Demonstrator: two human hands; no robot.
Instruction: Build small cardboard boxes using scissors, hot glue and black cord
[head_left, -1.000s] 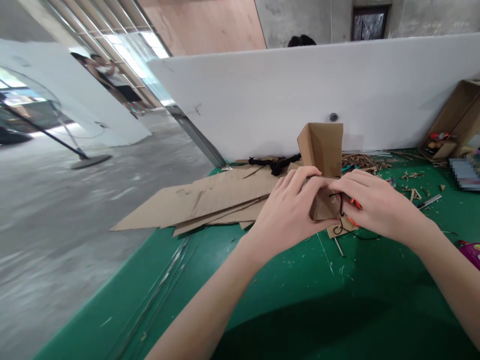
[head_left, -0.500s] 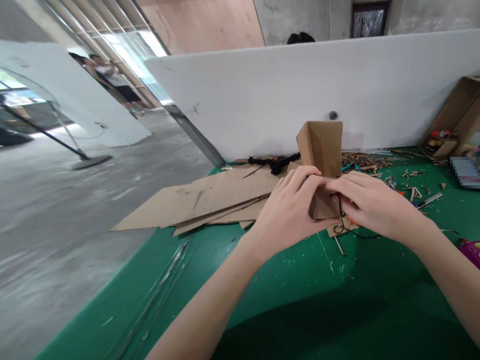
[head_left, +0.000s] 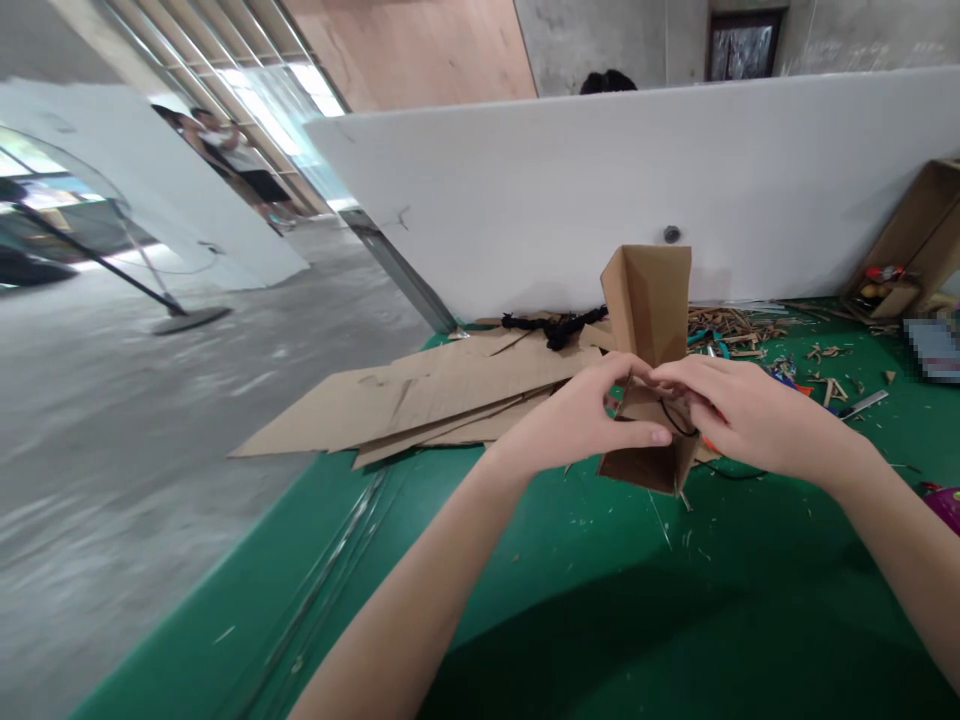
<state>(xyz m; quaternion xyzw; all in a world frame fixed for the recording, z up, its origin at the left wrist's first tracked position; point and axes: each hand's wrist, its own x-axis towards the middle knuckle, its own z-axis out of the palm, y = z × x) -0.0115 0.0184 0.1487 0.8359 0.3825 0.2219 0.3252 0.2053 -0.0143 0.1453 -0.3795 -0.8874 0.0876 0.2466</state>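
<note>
A small brown paper bag [head_left: 651, 300] stands open above the green table [head_left: 600, 600], tilted slightly, its lower end lifted toward me. My left hand [head_left: 581, 420] grips the bag's left side, thumb stretched under it and fingers curled over the fold. My right hand [head_left: 739, 415] is closed on the bag's right side, where a thin black cord [head_left: 675, 420] loops against the paper. Something orange shows just below the right fingers.
A pile of flat cardboard sheets [head_left: 420, 400] lies to the left by the table edge, with a bundle of black cords [head_left: 559, 325] behind it. Cardboard scraps [head_left: 731, 325] litter the back. An open cardboard box [head_left: 911, 240] stands at far right. A white partition [head_left: 562, 180] bounds the table.
Both hands have turned the bag, so its bottom end has swung out toward me and shows below my fingers. My left fingers have opened out from their earlier wrap.
</note>
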